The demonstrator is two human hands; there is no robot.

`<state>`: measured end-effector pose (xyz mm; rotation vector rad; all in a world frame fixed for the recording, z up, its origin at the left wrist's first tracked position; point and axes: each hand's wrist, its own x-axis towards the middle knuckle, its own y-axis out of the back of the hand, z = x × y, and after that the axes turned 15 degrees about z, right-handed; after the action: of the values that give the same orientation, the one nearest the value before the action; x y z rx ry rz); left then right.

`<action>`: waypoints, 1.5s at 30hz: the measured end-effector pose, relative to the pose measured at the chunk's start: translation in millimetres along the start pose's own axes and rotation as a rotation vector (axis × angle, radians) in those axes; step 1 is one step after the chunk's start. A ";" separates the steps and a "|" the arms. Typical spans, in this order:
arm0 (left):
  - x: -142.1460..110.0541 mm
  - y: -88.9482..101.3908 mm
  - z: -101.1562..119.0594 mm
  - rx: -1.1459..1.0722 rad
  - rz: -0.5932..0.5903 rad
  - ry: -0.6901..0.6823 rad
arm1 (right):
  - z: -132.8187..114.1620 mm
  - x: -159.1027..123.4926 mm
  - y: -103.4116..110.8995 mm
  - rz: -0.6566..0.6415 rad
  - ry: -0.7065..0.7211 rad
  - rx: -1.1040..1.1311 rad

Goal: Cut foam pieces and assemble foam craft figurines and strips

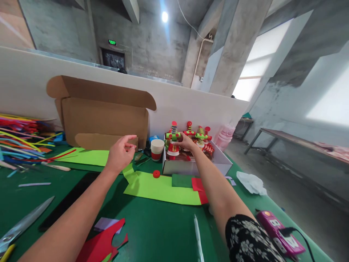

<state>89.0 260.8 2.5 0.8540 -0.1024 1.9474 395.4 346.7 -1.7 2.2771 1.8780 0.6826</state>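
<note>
My right hand [186, 142] is over the white box [177, 167], its fingers closed on a paper-cup figure [173, 148]. That figure has a red-and-white cup body, a green crosspiece with red dots, and a spring neck topped by a red disc. Several similar figures [203, 136] stand behind and beside it in the box. Over the green paper, my left hand [121, 153] hovers with loosely bent fingers and holds nothing. Between my hands stands a stack of paper cups [157, 149]. In front of the box, a red paper roll [156, 174] rests at the edge of a lime-green sheet [160, 187].
Large scissors [25, 222] and a black flat slab [68, 202] lie at left, near colourful pipe cleaners [20, 140]. An open cardboard box [105, 118] stands behind. Red scraps [102, 242], a pen [198, 238] and a purple corded device [280, 233] lie in front. Crumpled tissue [251, 183] is at right.
</note>
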 end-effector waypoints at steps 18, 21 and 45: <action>-3.1 0.5 5.2 0.012 -0.036 0.005 | 21.4 6.1 -3.7 0.101 0.103 -0.134; -2.4 0.4 4.5 0.008 -0.049 -0.001 | 23.0 6.1 -2.4 0.112 0.120 -0.209; -1.9 -2.1 1.6 -0.018 -0.072 -0.032 | 21.8 3.6 33.2 0.189 0.086 -0.131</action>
<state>92.1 259.9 2.0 0.8658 -0.1065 1.8630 434.8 346.8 -8.2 2.3949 1.6111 0.9133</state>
